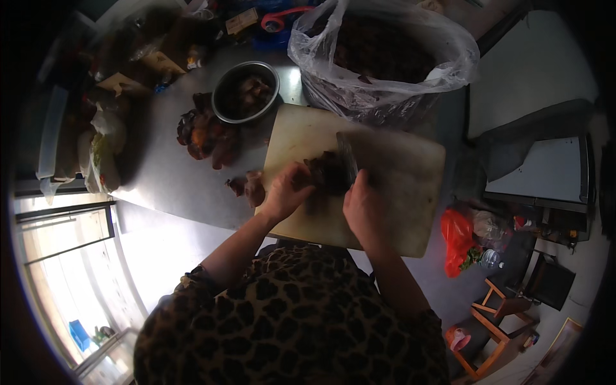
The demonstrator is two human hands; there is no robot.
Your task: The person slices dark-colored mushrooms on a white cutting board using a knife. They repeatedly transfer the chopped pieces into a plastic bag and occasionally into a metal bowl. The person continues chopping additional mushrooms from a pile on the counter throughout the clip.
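Observation:
My right hand (pixel 363 204) grips the handle of a kitchen knife (pixel 347 151). Its blade points away from me over the pale cutting board (pixel 399 211). Dark pieces of food (pixel 329 171), which look like cooked meat, lie against the left side of the blade; shadow blurs their shape. The curled fingers of my left hand (pixel 288 192) hold these pieces at their left end. Beside the board's left edge are two small reddish-brown chunks (pixel 254 188) on the metal table (pixel 163 159). Farther left sits a heap of glossy brown meat-like pieces (pixel 207 137).
A metal bowl (pixel 245 120) with brown pieces stands behind the heap. Past the board, a large clear plastic bag (pixel 385 96) holds a dark mass. Cardboard and bags (pixel 101 159) crowd the table's left end. A red bag (pixel 456 240) and wooden stool (pixel 491 327) are on the right.

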